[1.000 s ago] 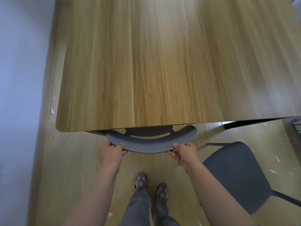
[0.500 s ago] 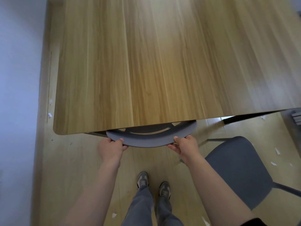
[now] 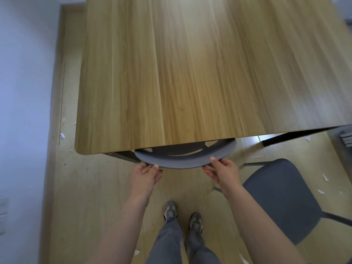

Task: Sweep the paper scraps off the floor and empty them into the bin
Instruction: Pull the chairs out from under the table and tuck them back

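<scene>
Chair back (image 3: pixel 182 163) slid in; left grip (image 3: pixel 144 176), right grip (image 3: pixel 223 172) touching; scraps (image 3: pixel 62 135) apart.

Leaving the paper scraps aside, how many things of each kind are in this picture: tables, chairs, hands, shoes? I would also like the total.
Light wooden table: 1
Grey chairs: 2, the tucked-in chair and the free chair
Bare hands: 2, the left hand and the right hand
Grey shoes: 2
Total: 7

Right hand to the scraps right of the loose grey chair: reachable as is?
Likely not: that chair stands between the right hand and the scraps, which lie low on the floor.
</scene>
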`<state>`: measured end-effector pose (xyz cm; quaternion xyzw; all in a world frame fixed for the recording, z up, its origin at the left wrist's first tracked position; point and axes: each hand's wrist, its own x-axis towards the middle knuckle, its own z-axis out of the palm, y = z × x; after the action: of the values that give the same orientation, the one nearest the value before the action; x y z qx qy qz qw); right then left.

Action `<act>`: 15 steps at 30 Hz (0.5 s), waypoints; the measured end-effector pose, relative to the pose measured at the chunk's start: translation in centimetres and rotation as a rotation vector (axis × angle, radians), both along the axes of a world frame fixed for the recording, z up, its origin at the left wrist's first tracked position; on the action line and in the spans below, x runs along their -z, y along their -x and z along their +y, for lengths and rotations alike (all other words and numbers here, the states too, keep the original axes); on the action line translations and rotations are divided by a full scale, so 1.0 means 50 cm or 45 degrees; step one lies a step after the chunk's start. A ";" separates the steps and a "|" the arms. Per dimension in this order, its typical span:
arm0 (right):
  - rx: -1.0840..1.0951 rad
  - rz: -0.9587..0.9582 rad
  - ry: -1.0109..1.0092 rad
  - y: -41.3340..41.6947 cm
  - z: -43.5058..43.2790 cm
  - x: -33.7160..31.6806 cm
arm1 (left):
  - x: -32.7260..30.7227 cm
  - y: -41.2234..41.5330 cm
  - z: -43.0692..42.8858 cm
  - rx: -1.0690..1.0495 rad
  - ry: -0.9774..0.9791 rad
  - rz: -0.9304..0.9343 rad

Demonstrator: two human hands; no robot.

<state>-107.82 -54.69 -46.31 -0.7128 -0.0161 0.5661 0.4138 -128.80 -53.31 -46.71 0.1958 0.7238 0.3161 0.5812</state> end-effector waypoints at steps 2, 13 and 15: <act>-0.063 -0.051 0.009 0.002 -0.013 -0.009 | -0.009 0.002 -0.014 0.055 -0.003 0.009; -0.201 -0.207 -0.123 0.020 -0.105 -0.076 | -0.061 0.003 -0.066 0.373 -0.150 0.116; -0.197 -0.229 -0.131 0.012 -0.131 -0.090 | -0.073 -0.002 -0.085 0.404 -0.165 0.121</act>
<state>-108.42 -61.24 -41.80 -0.7352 -0.1370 0.5284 0.4018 -128.68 -57.58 -43.07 0.3593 0.6885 0.2569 0.5752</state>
